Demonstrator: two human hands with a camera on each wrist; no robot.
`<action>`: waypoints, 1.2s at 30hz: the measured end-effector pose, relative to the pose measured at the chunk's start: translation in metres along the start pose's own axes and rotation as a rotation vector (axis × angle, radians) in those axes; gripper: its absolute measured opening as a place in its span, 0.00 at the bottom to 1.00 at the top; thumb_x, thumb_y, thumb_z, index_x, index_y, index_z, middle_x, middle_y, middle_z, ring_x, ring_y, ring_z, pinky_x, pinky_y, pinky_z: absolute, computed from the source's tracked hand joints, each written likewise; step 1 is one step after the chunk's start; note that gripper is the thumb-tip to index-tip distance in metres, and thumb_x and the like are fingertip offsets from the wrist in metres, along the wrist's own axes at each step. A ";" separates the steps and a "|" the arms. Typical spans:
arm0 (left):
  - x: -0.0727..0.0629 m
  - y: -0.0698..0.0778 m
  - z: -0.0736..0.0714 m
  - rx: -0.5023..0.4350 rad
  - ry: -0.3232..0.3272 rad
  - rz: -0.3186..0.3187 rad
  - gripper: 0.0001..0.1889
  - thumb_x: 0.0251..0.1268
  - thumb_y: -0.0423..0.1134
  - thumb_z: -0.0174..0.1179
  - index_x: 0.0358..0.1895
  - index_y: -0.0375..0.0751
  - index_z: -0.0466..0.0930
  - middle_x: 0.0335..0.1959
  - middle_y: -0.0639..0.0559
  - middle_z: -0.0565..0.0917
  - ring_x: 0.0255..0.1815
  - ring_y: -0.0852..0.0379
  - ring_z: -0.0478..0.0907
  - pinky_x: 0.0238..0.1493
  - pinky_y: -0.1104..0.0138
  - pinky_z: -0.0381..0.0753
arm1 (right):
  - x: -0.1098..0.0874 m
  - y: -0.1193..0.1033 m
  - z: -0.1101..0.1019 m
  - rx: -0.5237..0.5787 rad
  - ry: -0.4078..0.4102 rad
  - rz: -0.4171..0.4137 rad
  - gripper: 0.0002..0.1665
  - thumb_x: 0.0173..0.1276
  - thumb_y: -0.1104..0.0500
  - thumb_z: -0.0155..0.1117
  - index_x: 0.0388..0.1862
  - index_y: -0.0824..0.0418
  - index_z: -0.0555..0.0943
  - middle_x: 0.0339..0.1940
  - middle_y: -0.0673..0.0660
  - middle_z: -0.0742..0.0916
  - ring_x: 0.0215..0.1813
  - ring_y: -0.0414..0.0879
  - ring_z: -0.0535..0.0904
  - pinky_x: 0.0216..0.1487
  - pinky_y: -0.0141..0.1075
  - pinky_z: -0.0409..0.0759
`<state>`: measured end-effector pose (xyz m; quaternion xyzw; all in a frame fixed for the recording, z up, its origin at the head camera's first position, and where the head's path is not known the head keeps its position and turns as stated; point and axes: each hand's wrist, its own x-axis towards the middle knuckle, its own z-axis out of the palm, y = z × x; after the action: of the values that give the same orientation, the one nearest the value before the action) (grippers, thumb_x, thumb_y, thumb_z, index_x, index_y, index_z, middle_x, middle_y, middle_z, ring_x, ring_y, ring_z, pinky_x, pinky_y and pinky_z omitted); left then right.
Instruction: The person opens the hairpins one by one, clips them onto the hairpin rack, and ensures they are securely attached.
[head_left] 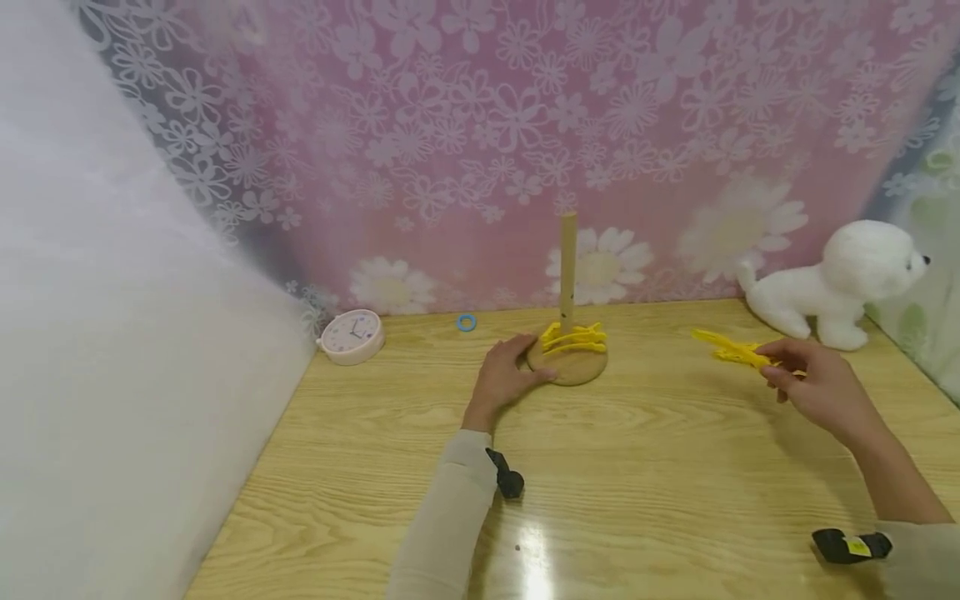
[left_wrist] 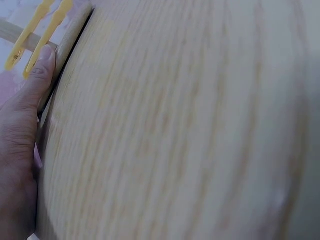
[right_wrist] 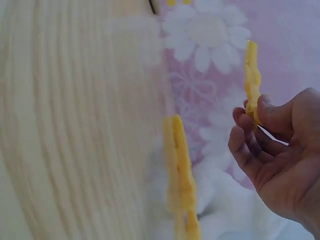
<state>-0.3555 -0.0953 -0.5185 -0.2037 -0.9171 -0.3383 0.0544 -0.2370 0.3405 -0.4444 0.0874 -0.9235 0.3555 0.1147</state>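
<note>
– Your left hand (head_left: pixel 504 379) grips the round wooden base (head_left: pixel 577 369) at its left side, thumb over the rim. Your right hand (head_left: pixel 817 392) pinches a yellow clothespin (right_wrist: pixel 251 75) above the tabletop (head_left: pixel 637 467).

– Why do you hold the base at all?

– Probably to steady it: a tall dowel (head_left: pixel 567 267) stands upright on it, and your thumb should stop it tipping or sliding. That thumb sits just beside two more clothespins (head_left: pixel 592 337) lying across the dowel's foot. Whether they clamp it or merely rest there, you can't tell from these views.

– And your right-hand pinch?

– You have thumb and fingertips at one end only, which leaves the other end free, pointing towards the dowel. Past your hand, the right wrist view shows another clothespin (right_wrist: pixel 182 170) near the tabletop; what supports it is unclear.

– What lies around you?

– An alarm clock (head_left: pixel 352 335), a blue ring (head_left: pixel 460 323) and a white plush dog (head_left: pixel 795 292) line the curtain (head_left: pixel 465 125) side, perhaps set back to give your hands room.
</note>
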 end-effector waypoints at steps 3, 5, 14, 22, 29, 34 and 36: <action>0.000 0.001 0.000 0.002 0.001 0.008 0.45 0.60 0.67 0.70 0.77 0.50 0.72 0.73 0.54 0.76 0.76 0.53 0.70 0.85 0.59 0.49 | 0.006 -0.002 0.012 -0.005 0.021 -0.017 0.13 0.78 0.67 0.61 0.58 0.71 0.81 0.35 0.64 0.85 0.23 0.42 0.77 0.18 0.34 0.75; 0.000 0.002 0.000 0.010 -0.001 0.006 0.45 0.60 0.67 0.70 0.77 0.50 0.72 0.73 0.54 0.76 0.76 0.53 0.70 0.85 0.58 0.50 | 0.011 -0.004 0.018 -0.017 0.038 -0.031 0.12 0.77 0.68 0.62 0.56 0.70 0.82 0.36 0.65 0.86 0.23 0.41 0.74 0.18 0.34 0.73; 0.002 -0.001 -0.003 0.004 -0.010 -0.020 0.45 0.59 0.67 0.70 0.78 0.52 0.71 0.75 0.55 0.74 0.78 0.53 0.67 0.85 0.59 0.50 | 0.040 -0.034 0.040 -0.019 0.024 -0.111 0.11 0.74 0.67 0.66 0.53 0.66 0.84 0.29 0.59 0.81 0.23 0.44 0.63 0.23 0.34 0.62; 0.002 -0.004 -0.002 0.003 -0.012 -0.041 0.45 0.59 0.67 0.71 0.78 0.55 0.71 0.75 0.57 0.74 0.78 0.54 0.66 0.84 0.58 0.53 | 0.063 -0.055 0.069 -0.010 0.037 -0.188 0.10 0.71 0.70 0.68 0.50 0.67 0.86 0.39 0.62 0.85 0.29 0.48 0.65 0.26 0.35 0.64; 0.000 -0.003 0.001 0.010 -0.010 -0.045 0.45 0.58 0.67 0.71 0.77 0.54 0.71 0.75 0.55 0.74 0.78 0.52 0.66 0.84 0.56 0.54 | 0.082 -0.066 0.093 0.016 0.031 -0.225 0.09 0.69 0.72 0.68 0.47 0.68 0.85 0.43 0.65 0.86 0.31 0.49 0.72 0.30 0.36 0.73; 0.001 -0.002 0.001 0.018 -0.007 -0.041 0.44 0.58 0.68 0.71 0.77 0.55 0.71 0.76 0.56 0.73 0.79 0.51 0.65 0.82 0.52 0.59 | 0.095 -0.073 0.103 0.035 -0.002 -0.237 0.07 0.71 0.72 0.66 0.46 0.67 0.84 0.44 0.65 0.87 0.34 0.51 0.76 0.34 0.40 0.77; 0.001 0.000 0.001 0.015 -0.004 -0.036 0.44 0.58 0.67 0.71 0.77 0.55 0.72 0.75 0.56 0.74 0.78 0.51 0.66 0.81 0.51 0.62 | 0.100 -0.075 0.107 0.042 -0.017 -0.244 0.07 0.71 0.73 0.65 0.45 0.67 0.84 0.44 0.65 0.87 0.36 0.53 0.78 0.35 0.43 0.77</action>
<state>-0.3566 -0.0942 -0.5185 -0.1872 -0.9233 -0.3319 0.0479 -0.3307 0.2047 -0.4462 0.2047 -0.8993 0.3574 0.1474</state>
